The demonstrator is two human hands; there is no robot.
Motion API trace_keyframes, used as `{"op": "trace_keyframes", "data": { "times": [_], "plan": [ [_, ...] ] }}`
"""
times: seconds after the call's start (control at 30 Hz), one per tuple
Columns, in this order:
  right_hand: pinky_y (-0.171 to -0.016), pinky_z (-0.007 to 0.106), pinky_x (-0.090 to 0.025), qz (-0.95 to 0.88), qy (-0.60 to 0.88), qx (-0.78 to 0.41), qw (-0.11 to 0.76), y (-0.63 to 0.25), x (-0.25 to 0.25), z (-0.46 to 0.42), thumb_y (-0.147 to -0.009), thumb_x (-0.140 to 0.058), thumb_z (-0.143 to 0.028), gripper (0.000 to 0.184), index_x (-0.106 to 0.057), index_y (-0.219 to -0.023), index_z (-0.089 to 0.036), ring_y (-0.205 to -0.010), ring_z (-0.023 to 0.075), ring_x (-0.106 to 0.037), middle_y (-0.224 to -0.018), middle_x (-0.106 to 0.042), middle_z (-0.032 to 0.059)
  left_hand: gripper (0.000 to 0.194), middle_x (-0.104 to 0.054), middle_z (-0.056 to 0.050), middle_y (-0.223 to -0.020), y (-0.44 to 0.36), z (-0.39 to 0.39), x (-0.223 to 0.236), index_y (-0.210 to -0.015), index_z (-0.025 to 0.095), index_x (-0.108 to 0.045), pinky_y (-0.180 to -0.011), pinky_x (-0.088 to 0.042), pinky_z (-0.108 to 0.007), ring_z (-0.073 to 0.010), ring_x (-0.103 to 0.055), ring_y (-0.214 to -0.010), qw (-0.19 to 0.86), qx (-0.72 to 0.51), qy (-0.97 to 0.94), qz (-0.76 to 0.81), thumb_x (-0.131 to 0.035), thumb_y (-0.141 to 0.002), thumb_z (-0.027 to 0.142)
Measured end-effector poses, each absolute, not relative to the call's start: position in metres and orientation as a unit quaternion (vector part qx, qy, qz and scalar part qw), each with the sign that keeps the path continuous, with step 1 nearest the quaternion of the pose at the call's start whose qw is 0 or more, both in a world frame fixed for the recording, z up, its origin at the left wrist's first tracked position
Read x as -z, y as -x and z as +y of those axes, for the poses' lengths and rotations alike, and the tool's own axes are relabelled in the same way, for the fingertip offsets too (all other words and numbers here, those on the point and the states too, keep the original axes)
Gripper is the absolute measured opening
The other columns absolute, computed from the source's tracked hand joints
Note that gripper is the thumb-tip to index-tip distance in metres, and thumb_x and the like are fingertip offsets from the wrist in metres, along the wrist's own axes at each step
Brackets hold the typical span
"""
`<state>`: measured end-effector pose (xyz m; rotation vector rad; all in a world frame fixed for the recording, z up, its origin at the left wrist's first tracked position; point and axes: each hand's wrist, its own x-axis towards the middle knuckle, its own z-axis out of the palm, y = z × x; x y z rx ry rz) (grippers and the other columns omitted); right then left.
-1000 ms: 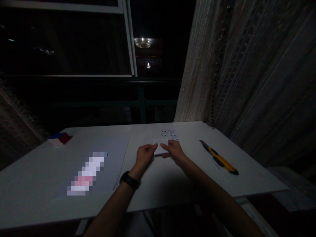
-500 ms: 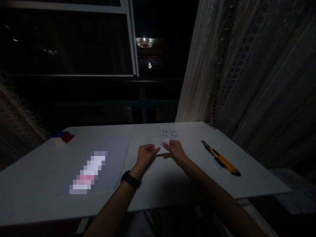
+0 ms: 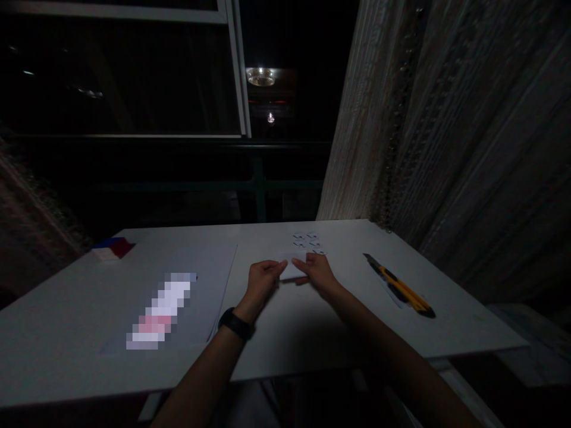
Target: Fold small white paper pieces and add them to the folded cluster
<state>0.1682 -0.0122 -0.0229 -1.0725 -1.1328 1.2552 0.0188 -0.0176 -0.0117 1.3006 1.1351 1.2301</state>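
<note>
A small white piece of paper is pinched between both hands above the middle of the table. My left hand, with a dark band on its wrist, grips the left edge, thumb on top. On the opposite edge, my right hand is closed, its thumb lying over the face. Just beyond the fingers, several small printed marks in rows show on the tabletop; whether they are separate pieces cannot be made out. The far fingers of both hands are partly hidden.
On the white table, a yellow and black utility knife lies at the right with its blade showing. Large white sheets with a pixelated patch lie at the left. A coloured cube sits far left. Curtains hang beside the table.
The left thumb has shifted slightly back toward the paper's left edge. Otherwise both hands and the paper stay nearly where they were.
</note>
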Motion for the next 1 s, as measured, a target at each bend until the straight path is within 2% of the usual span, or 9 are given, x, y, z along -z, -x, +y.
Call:
{"op": "trace_keyframes", "data": {
  "times": [0.17, 0.33, 0.7, 0.87, 1.0],
  "plan": [
    [-0.043, 0.026, -0.055, -0.486, 0.423, -0.553, 0.529, -0.169, 0.022, -0.014, -0.053, -0.076, -0.028, 0.039, -0.059, -0.084, -0.012, -0.060, 0.0173, -0.064, -0.077, -0.066, 0.0056, 0.037, -0.048, 0.002, -0.042, -0.018, -0.017, 0.013, -0.056, 0.011, -0.063, -0.038, -0.026, -0.020, -0.0068, -0.038, -0.039, 0.435, -0.524, -0.548, 0.485, -0.068, -0.057, 0.047],
    [-0.045, 0.027, -0.056, -0.485, 0.419, -0.568, 0.516, -0.169, 0.020, -0.016, -0.055, -0.075, -0.025, 0.045, -0.056, -0.094, -0.015, -0.066, 0.0187, -0.065, -0.086, -0.067, 0.0060, 0.037, -0.056, -0.001, -0.047, -0.017, -0.015, 0.014, -0.060, 0.011, -0.067, -0.042, -0.030, -0.021, -0.0092, -0.044, -0.044, 0.405, -0.529, -0.550, 0.504, -0.067, -0.058, 0.048],
    [-0.043, 0.022, -0.054, -0.477, 0.445, -0.553, 0.519, -0.169, 0.019, -0.015, -0.055, -0.075, -0.023, 0.034, -0.061, -0.085, -0.012, -0.060, 0.0166, -0.065, -0.078, -0.069, 0.0069, 0.039, -0.057, -0.002, -0.051, -0.017, -0.011, 0.019, -0.059, 0.012, -0.065, -0.047, -0.034, -0.022, -0.0115, -0.047, -0.049, 0.375, -0.512, -0.586, 0.504, -0.062, -0.061, 0.050],
    [-0.043, 0.024, -0.054, -0.494, 0.427, -0.569, 0.499, -0.170, 0.021, -0.014, -0.062, -0.072, -0.029, 0.036, -0.059, -0.092, -0.013, -0.056, 0.0170, -0.065, -0.081, -0.068, 0.0082, 0.037, -0.059, -0.002, -0.053, -0.017, -0.009, 0.023, -0.062, 0.013, -0.066, -0.050, -0.036, -0.022, -0.0132, -0.050, -0.053, 0.320, -0.515, -0.604, 0.517, -0.060, -0.065, 0.049],
    [-0.043, 0.024, -0.054, -0.474, 0.440, -0.567, 0.510, -0.169, 0.020, -0.014, -0.063, -0.071, -0.027, 0.030, -0.060, -0.086, -0.011, -0.052, 0.0175, -0.065, -0.075, -0.069, 0.0082, 0.036, -0.059, -0.002, -0.054, -0.017, -0.008, 0.025, -0.062, 0.013, -0.066, -0.051, -0.036, -0.022, -0.0134, -0.051, -0.053, 0.306, -0.513, -0.608, 0.523, -0.059, -0.065, 0.048]
  ]
}}
